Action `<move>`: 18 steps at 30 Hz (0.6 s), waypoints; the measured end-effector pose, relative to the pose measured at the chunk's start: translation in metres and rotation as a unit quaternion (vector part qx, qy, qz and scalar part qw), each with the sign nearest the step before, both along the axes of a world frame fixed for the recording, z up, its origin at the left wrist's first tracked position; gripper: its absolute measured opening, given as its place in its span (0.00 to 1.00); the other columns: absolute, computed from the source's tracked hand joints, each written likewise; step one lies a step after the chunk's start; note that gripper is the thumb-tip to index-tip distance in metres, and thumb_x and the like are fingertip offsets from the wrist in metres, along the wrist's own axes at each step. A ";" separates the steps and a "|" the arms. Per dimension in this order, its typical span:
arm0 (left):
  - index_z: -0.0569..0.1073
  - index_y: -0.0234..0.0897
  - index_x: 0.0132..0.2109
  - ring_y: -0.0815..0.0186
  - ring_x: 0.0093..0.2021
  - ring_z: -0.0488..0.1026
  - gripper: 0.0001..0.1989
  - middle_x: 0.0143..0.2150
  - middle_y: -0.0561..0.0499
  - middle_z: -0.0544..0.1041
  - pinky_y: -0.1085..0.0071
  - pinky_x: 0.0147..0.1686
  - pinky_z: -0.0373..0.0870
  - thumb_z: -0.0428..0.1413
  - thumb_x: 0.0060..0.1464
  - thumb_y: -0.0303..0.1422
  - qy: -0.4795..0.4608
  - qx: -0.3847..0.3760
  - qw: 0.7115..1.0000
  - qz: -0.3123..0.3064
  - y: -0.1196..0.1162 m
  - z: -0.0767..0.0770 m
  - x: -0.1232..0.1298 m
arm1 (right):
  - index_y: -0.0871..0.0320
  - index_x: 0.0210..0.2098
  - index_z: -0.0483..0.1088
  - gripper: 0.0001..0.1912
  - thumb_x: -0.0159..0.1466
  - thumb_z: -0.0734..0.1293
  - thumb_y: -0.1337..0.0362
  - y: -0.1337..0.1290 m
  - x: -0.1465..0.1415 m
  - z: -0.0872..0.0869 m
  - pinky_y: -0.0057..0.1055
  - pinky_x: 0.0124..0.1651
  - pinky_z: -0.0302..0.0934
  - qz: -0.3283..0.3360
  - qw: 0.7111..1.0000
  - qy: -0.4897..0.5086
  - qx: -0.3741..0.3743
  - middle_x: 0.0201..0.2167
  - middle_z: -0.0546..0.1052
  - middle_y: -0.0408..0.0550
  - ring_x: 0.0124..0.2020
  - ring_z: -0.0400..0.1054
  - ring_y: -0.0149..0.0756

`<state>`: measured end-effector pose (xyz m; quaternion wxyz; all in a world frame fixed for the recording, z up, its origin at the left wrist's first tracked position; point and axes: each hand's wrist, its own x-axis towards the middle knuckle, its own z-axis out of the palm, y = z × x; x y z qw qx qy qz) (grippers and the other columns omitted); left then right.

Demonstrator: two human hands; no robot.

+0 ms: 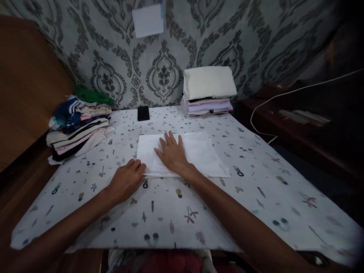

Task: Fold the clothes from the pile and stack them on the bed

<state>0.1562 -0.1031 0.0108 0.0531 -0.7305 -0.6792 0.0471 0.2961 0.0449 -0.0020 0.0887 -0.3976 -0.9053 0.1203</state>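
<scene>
Centrally, a flat white rectangle of folded cloth lies on a table covered in pale fabric printed with small plant and object motifs. The right hand rests palm down on the white cloth, left of its middle, with its fingers spread apart and pointing toward the wall. The left hand is at the cloth's near left corner, its fingers curled together; whether they pinch the edge, I cannot tell. Beyond the cloth, near the wall, a black rectangular phone-like object lies flat. To its right stands a neat stack of folded fabrics, cream on top with lilac and pink layers below. At the table's far left sits a looser pile of mixed clothes, green on top, beside a brown wooden panel. Behind everything rises grey damask-patterned wallpaper bearing a white sheet. A thin white cable curves at the right.
</scene>
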 end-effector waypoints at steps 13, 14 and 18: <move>0.67 0.39 0.50 0.54 0.41 0.75 0.21 0.46 0.42 0.73 0.66 0.25 0.66 0.44 0.53 0.17 0.069 -0.049 0.993 0.083 -0.010 0.000 0.007 | 0.69 0.70 0.53 0.36 0.73 0.51 0.49 -0.009 -0.001 -0.022 0.47 0.74 0.34 0.049 0.998 -0.017 0.019 0.72 0.51 0.60 0.74 0.39 0.46; 0.67 0.38 0.50 0.54 0.42 0.75 0.21 0.47 0.42 0.74 0.66 0.25 0.66 0.43 0.53 0.17 0.063 -0.052 0.993 0.080 -0.011 0.001 0.007 | 0.69 0.70 0.53 0.36 0.73 0.51 0.48 -0.009 -0.001 -0.023 0.47 0.74 0.34 0.049 0.998 -0.016 0.021 0.72 0.51 0.60 0.74 0.39 0.46; 0.68 0.39 0.46 0.57 0.38 0.75 0.16 0.43 0.46 0.76 0.67 0.26 0.64 0.45 0.54 0.20 -0.015 -0.075 0.996 0.053 -0.011 0.008 -0.009 | 0.67 0.69 0.54 0.35 0.73 0.51 0.49 -0.007 -0.001 -0.024 0.47 0.73 0.34 0.049 0.999 -0.018 0.015 0.72 0.51 0.60 0.74 0.39 0.47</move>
